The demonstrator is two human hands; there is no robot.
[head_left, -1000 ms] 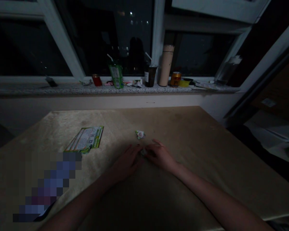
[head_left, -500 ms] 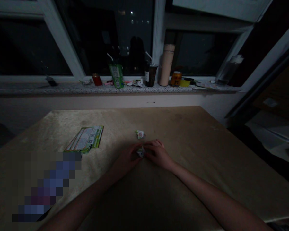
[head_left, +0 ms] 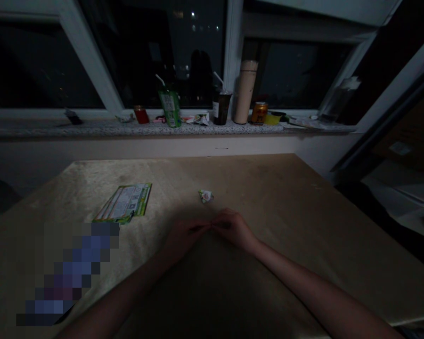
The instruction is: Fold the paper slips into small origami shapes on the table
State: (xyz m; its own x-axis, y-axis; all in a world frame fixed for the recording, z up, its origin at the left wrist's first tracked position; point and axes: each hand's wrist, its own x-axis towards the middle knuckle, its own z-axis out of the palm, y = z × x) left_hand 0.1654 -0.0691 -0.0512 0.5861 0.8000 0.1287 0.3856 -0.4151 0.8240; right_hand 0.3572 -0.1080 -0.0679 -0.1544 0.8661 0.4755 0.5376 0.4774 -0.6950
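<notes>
Left hand (head_left: pixel 182 236) and right hand (head_left: pixel 238 230) pinched, tips meeting, any hold hidden; beyond, tall green cup (head_left: pixel 170 109) holds white straw (head_left: pixel 160 80)!

Tabletop (head_left: pixel 268 188), plain tan-brown; small folded wrapper (head_left: pixel 206 196), white and green with a reddish print; fanned packets (head_left: pixel 127 202), green-edged, with white printed panels and dark square codes. Sill (head_left: pixel 102 130), speckled grey; jar (head_left: pixel 140 115), red; tall cup (head_left: pixel 170 109), green with pale lettering, its straw (head_left: pixel 160 80) white; second cup (head_left: pixel 221 113), dark brown with a white label (head_left: pixel 216 109); flask (head_left: pixel 246 92), plain pale peach; can (head_left: pixel 259 114), orange-gold with dark marks; tub (head_left: pixel 272 119), yellow. Window frame (head_left: pixel 235 56), plain greyish white.
</notes>
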